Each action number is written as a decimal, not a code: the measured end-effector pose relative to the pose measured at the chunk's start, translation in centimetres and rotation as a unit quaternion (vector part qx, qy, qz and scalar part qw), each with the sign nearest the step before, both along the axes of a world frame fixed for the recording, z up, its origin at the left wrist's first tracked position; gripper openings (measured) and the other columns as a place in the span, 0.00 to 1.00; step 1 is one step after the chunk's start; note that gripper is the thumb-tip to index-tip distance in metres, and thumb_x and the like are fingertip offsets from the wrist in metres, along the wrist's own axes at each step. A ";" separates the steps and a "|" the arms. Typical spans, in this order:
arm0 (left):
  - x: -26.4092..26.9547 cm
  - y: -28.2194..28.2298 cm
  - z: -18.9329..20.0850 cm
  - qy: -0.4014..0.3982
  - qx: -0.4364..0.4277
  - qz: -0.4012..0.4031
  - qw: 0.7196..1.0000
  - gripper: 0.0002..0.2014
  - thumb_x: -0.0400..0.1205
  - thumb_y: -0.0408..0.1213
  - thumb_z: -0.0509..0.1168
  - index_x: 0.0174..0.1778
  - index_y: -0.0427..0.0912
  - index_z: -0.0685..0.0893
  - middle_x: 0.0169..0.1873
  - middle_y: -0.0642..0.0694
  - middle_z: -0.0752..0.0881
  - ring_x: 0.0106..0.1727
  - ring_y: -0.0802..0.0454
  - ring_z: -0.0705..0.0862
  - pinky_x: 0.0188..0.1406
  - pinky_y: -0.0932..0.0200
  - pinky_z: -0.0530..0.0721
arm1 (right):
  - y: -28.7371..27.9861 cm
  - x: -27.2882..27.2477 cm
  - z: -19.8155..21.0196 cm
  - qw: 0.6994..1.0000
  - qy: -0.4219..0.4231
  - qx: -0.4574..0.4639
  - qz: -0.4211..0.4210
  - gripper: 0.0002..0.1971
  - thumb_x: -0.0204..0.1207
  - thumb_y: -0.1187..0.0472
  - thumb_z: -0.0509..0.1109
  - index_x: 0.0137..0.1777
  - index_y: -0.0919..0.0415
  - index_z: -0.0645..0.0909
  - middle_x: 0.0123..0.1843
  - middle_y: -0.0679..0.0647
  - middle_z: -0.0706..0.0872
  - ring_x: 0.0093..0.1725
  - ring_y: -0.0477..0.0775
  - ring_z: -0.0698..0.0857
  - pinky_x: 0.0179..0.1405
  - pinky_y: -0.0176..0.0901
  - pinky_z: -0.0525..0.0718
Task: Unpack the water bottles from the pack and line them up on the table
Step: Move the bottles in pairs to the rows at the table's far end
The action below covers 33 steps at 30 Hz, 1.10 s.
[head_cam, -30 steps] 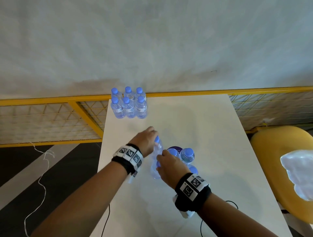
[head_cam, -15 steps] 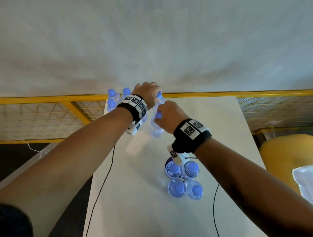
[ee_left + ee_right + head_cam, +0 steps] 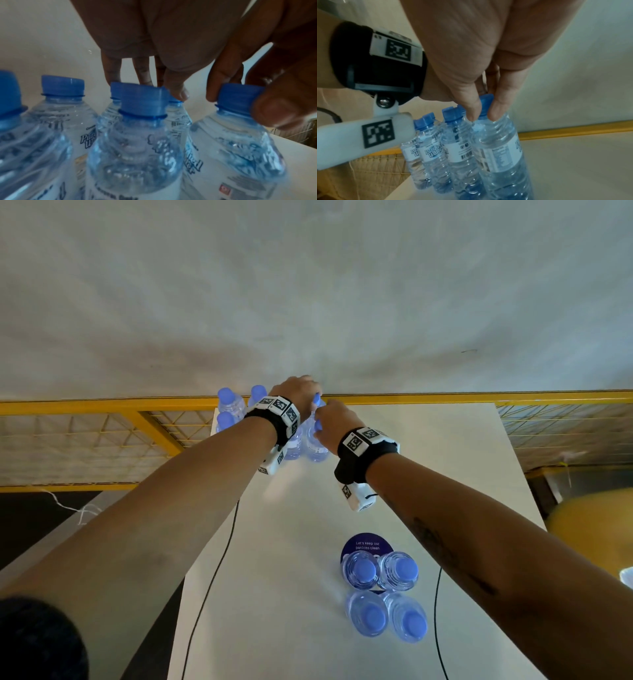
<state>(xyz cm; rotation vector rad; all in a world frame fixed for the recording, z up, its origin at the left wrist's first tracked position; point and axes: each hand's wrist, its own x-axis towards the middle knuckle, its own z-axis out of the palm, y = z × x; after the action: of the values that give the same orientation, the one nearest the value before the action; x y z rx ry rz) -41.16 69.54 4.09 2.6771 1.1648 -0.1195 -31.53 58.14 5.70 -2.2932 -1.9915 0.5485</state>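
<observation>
The left hand [image 3: 298, 395] pinches the blue cap of one water bottle [image 3: 142, 142] with thumb and fingertips curled over it, as the left wrist view shows. The right hand [image 3: 334, 424] pinches the cap of a second bottle [image 3: 498, 148] between thumb and forefinger. Both bottles stand upright, touching or almost touching the bottles already grouped at the far left corner of the tabletop [image 3: 428, 474]; whether their bases are fully down on the surface I cannot tell.

The grouped bottles [image 3: 230, 409] stand close together in two short rows near the far edge. Four more bottles [image 3: 383, 594] stand in a tight square nearer the near edge, right of the middle, partly covering a round purple sticker [image 3: 367, 544]. Two black cables [image 3: 219, 559] run over the tabletop.

The step in hand seems to be the setting down of two bottles at the right end of the rows. The next move probably calls for both hands to let go gently, so the bottles do not tip against their neighbours, and then to reach back toward the four remaining bottles. No wrapping is visible around those four, so they can likely be lifted by the caps.
</observation>
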 end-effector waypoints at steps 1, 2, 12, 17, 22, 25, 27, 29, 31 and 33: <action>0.0 0.0 -0.1 0.001 0.001 0.000 1.000 0.10 0.82 0.29 0.64 0.54 0.45 0.88 0.55 0.45 0.83 0.54 0.39 0.86 0.53 0.40 0.88 | 0.3 0.0 -0.2 1.000 0.000 -0.001 0.001 0.11 0.82 0.62 0.66 0.62 0.63 0.81 0.56 0.58 0.79 0.41 0.55 0.78 0.39 0.44 0.76; 0.0 -0.1 0.0 0.001 0.000 0.001 1.000 0.12 0.81 0.28 0.64 0.54 0.45 0.88 0.56 0.45 0.83 0.54 0.40 0.85 0.53 0.41 0.88 | 0.6 0.0 -0.4 1.000 0.000 0.000 0.002 0.12 0.82 0.61 0.67 0.63 0.62 0.81 0.57 0.58 0.80 0.41 0.55 0.78 0.39 0.44 0.77; -0.1 -0.3 0.7 -0.001 -0.031 -0.001 1.000 0.09 0.81 0.29 0.61 0.45 0.49 0.83 0.54 0.46 0.82 0.53 0.39 0.86 0.57 0.39 0.86 | 1.7 -0.5 -1.4 1.000 -0.012 0.016 0.007 0.13 0.82 0.61 0.69 0.64 0.62 0.80 0.62 0.59 0.82 0.55 0.60 0.86 0.47 0.45 0.81; -1.0 -1.2 1.8 -0.016 -0.075 0.014 0.997 0.05 0.81 0.32 0.61 0.46 0.46 0.80 0.52 0.43 0.82 0.56 0.36 0.86 0.60 0.37 0.86 | 0.9 -0.6 -1.0 0.999 0.028 -0.002 -0.017 0.15 0.81 0.61 0.68 0.67 0.60 0.79 0.66 0.61 0.78 0.57 0.62 0.85 0.49 0.47 0.81; -3.5 -4.4 4.3 -0.092 -0.053 0.027 0.994 0.17 0.74 0.44 0.60 0.57 0.46 0.84 0.59 0.43 0.84 0.57 0.37 0.84 0.59 0.36 0.86 | -4.0 -0.3 1.3 0.998 0.055 0.003 -0.023 0.19 0.80 0.63 0.66 0.70 0.61 0.78 0.66 0.63 0.78 0.63 0.65 0.83 0.60 0.52 0.83; -5.3 -8.8 5.3 -0.167 -0.050 0.011 0.985 0.20 0.77 0.44 0.60 0.61 0.42 0.86 0.60 0.43 0.87 0.59 0.40 0.85 0.61 0.40 0.84 | -9.5 -0.7 3.4 0.997 0.074 0.020 -0.005 0.21 0.79 0.61 0.69 0.73 0.59 0.78 0.66 0.61 0.79 0.66 0.62 0.80 0.65 0.50 0.79; -6.3 -12.5 5.4 -0.201 -0.064 -0.011 0.978 0.18 0.79 0.46 0.60 0.55 0.40 0.88 0.53 0.44 0.89 0.55 0.42 0.86 0.59 0.43 0.84 | -13.6 -1.0 4.6 0.995 0.097 0.026 -0.001 0.20 0.78 0.59 0.72 0.70 0.57 0.80 0.64 0.59 0.81 0.63 0.61 0.82 0.65 0.51 0.80; -7.0 -16.5 4.7 -0.194 -0.094 -0.032 0.976 0.13 0.82 0.47 0.65 0.53 0.43 0.88 0.47 0.50 0.87 0.48 0.48 0.85 0.55 0.44 0.85 | -17.8 -1.5 5.3 0.993 0.113 0.016 -0.002 0.17 0.75 0.60 0.73 0.64 0.57 0.84 0.59 0.58 0.83 0.58 0.63 0.85 0.60 0.52 0.83; -7.4 -20.6 3.7 -0.154 -0.131 -0.050 0.978 0.10 0.82 0.48 0.69 0.56 0.50 0.87 0.47 0.57 0.83 0.45 0.55 0.81 0.56 0.47 0.86 | -21.5 -2.1 5.6 0.993 0.115 -0.009 -0.010 0.14 0.74 0.62 0.73 0.60 0.57 0.86 0.57 0.58 0.84 0.55 0.63 0.86 0.57 0.52 0.84; -7.5 -24.2 2.7 -0.134 -0.156 -0.058 0.977 0.12 0.80 0.51 0.71 0.57 0.54 0.87 0.48 0.59 0.83 0.43 0.58 0.80 0.57 0.49 0.87 | -24.9 -2.9 5.9 0.996 0.077 -0.053 0.001 0.14 0.76 0.60 0.70 0.62 0.51 0.85 0.56 0.56 0.84 0.55 0.61 0.87 0.56 0.52 0.85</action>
<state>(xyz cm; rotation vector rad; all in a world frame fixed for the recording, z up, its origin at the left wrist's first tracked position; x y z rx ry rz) -48.68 45.29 6.82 2.3918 0.8314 0.0374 -34.42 33.20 11.55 -2.2294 -1.9364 0.8246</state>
